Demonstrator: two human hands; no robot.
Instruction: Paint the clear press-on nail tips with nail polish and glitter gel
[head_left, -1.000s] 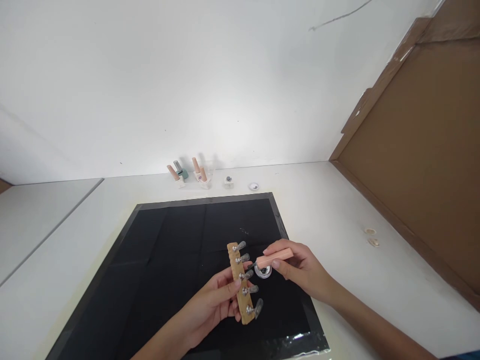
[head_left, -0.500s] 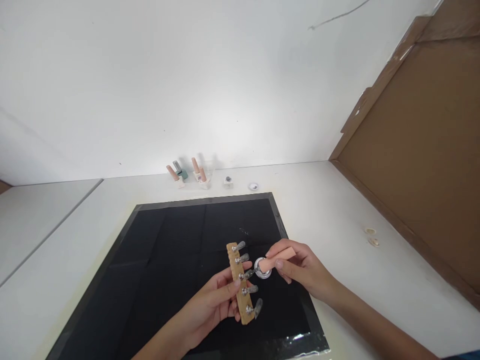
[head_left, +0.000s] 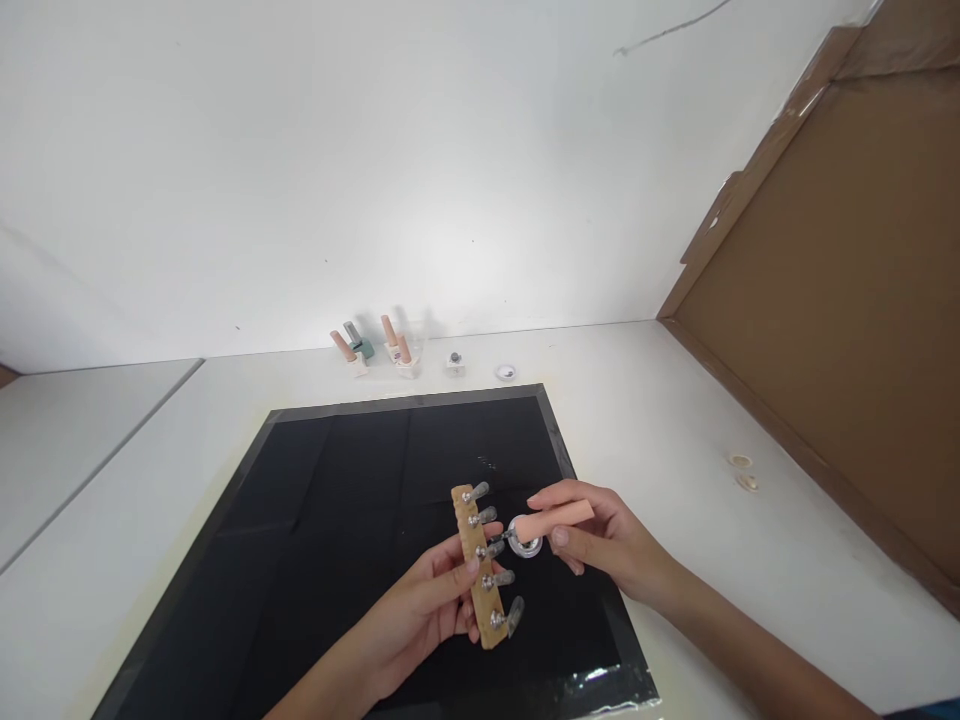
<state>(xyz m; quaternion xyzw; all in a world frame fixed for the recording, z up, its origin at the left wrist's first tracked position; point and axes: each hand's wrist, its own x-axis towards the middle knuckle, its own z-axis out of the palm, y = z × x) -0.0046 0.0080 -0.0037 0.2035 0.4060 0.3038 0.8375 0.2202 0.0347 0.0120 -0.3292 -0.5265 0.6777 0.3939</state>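
My left hand [head_left: 439, 595] is closed round a tan nail practice stand [head_left: 478, 585], tilted over the black mat. Silver holders along it carry several grey, see-through false nails [head_left: 516, 612]. Between thumb and fingers of my right hand [head_left: 607, 535] is a nail polish brush [head_left: 555, 521] with a peach handle. Its dark bristle end points left and meets, or nearly meets, the middle false nail; I cannot tell which. Behind the brush, a small round silvery-rimmed dish [head_left: 527, 549] is partly covered by the handle.
A black mat [head_left: 322, 560] with taped edges lies on the white table. Behind it stand peach-capped polish bottles [head_left: 406, 360], a grey-green bottle [head_left: 363, 345], a small clear jar [head_left: 454, 364] and a round lid [head_left: 505, 372]. Two beige discs [head_left: 740, 461] lie right, near a brown cardboard panel [head_left: 840, 330].
The brush has shifted a little in my right hand, its handle lying flatter and its tip slightly higher at the middle false nail. My left hand and the stand are nearly still.
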